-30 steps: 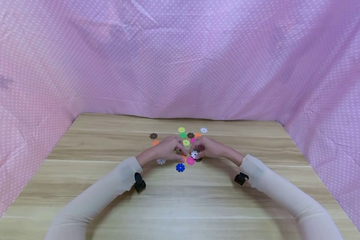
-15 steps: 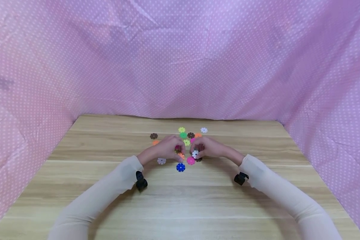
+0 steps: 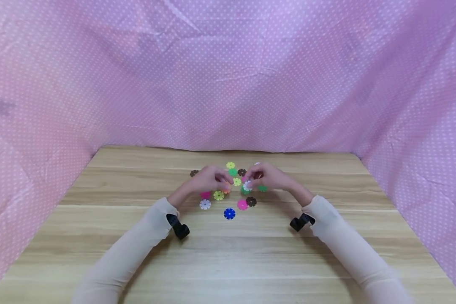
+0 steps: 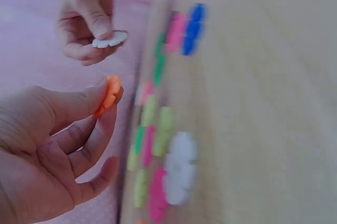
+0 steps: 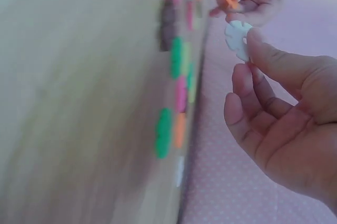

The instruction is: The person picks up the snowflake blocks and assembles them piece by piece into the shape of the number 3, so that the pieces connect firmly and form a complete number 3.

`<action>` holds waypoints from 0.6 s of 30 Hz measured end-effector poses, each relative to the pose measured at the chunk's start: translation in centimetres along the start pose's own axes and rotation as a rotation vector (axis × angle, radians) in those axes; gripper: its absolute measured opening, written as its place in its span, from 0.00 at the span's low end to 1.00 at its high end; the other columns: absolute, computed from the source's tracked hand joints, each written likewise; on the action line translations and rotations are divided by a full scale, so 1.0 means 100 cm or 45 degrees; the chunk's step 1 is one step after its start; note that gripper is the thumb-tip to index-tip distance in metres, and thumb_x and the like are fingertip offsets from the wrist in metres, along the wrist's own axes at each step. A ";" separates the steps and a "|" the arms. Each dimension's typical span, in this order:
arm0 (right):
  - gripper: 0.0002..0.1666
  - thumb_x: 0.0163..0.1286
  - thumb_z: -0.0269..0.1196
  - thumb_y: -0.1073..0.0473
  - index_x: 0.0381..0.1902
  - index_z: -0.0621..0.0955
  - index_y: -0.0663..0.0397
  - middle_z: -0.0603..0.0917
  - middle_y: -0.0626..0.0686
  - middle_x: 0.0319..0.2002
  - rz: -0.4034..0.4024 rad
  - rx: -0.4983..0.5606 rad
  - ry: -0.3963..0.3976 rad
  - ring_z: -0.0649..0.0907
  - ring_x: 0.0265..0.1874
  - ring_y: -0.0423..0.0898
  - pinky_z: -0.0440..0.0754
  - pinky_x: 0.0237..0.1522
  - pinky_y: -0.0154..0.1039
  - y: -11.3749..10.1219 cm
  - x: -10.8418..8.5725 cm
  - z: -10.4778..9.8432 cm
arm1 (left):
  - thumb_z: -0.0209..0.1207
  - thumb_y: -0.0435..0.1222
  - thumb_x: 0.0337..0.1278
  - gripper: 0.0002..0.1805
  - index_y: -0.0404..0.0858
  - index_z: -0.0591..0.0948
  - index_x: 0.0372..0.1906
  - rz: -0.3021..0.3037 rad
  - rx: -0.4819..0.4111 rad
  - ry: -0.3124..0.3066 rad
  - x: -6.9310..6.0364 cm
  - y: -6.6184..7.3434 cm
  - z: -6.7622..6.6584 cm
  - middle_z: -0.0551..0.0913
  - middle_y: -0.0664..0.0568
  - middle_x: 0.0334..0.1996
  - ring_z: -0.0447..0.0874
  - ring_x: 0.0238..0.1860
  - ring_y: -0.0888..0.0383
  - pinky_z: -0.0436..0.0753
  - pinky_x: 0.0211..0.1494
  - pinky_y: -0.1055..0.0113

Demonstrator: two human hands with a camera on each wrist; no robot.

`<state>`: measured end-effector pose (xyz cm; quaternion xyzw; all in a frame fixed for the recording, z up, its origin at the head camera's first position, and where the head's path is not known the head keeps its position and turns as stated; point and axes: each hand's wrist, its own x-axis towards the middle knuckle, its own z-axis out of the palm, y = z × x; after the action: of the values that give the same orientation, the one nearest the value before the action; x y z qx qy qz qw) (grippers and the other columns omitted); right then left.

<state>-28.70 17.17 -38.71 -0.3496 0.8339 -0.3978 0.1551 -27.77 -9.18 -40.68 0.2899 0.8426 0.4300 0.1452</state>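
My left hand (image 3: 207, 179) pinches an orange notched plastic disc (image 4: 111, 93) between thumb and fingers, raised off the table. Facing it, my right hand (image 3: 270, 176) pinches a white notched disc (image 5: 238, 39) by its edge, also in the air. The two held discs are close but apart. Below the hands lie more flat notched discs: a yellow one (image 3: 218, 195) and a white one (image 3: 205, 204) on the left, a blue one (image 3: 229, 213) nearest the body, a pink one (image 3: 242, 204) beside a brown one (image 3: 251, 201) on the right.
Farther back on the wooden table (image 3: 228, 261) lie a yellow disc (image 3: 230, 165), a green disc (image 3: 232, 172) and a brown disc (image 3: 241, 172). Behind and beside the table hangs a pink dotted cloth (image 3: 228, 84). Each wrist wears a black camera.
Both hands have risen from the table, the left with the orange disc and the right with the white one. Discs formerly hidden under the hands now show.
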 end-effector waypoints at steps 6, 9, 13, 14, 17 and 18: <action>0.05 0.65 0.70 0.66 0.39 0.87 0.60 0.89 0.55 0.37 0.050 0.094 0.179 0.84 0.34 0.46 0.84 0.38 0.33 -0.009 0.004 -0.006 | 0.65 0.32 0.65 0.10 0.33 0.86 0.47 -0.035 -0.208 0.154 -0.001 0.008 -0.013 0.90 0.44 0.37 0.89 0.39 0.50 0.88 0.49 0.51; 0.05 0.66 0.71 0.64 0.38 0.86 0.59 0.88 0.55 0.35 0.080 0.153 0.239 0.84 0.33 0.50 0.86 0.38 0.38 -0.012 0.006 -0.006 | 0.64 0.31 0.66 0.11 0.29 0.84 0.50 -0.034 -0.365 0.219 0.000 0.011 -0.016 0.89 0.41 0.38 0.90 0.40 0.41 0.87 0.52 0.42; 0.07 0.67 0.71 0.62 0.39 0.85 0.60 0.86 0.54 0.35 0.088 0.246 0.304 0.85 0.36 0.59 0.88 0.39 0.38 -0.015 0.010 -0.002 | 0.63 0.29 0.66 0.13 0.27 0.83 0.52 -0.070 -0.572 0.302 0.002 0.015 -0.017 0.89 0.37 0.43 0.90 0.41 0.36 0.85 0.53 0.37; 0.08 0.67 0.71 0.62 0.40 0.84 0.61 0.86 0.55 0.35 0.081 0.268 0.322 0.85 0.37 0.60 0.88 0.39 0.37 -0.015 0.011 -0.001 | 0.63 0.28 0.66 0.13 0.27 0.82 0.52 -0.077 -0.593 0.316 0.002 0.016 -0.017 0.89 0.36 0.44 0.91 0.41 0.37 0.85 0.53 0.38; 0.09 0.68 0.70 0.64 0.41 0.83 0.64 0.87 0.58 0.35 0.057 0.321 0.384 0.87 0.38 0.61 0.89 0.40 0.39 -0.016 0.013 0.003 | 0.62 0.27 0.66 0.14 0.26 0.82 0.54 -0.089 -0.614 0.339 0.002 0.018 -0.017 0.88 0.33 0.46 0.92 0.40 0.42 0.85 0.55 0.39; 0.09 0.68 0.69 0.64 0.41 0.83 0.65 0.87 0.58 0.35 0.051 0.330 0.408 0.87 0.38 0.61 0.89 0.40 0.41 -0.015 0.013 0.005 | 0.62 0.26 0.66 0.14 0.27 0.82 0.54 -0.090 -0.613 0.339 0.003 0.018 -0.017 0.87 0.32 0.46 0.92 0.39 0.44 0.84 0.55 0.39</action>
<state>-28.68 15.29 -37.80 -0.2425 0.7966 -0.5491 0.0721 -28.15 -9.27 -38.20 0.1583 0.7374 0.6468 0.1128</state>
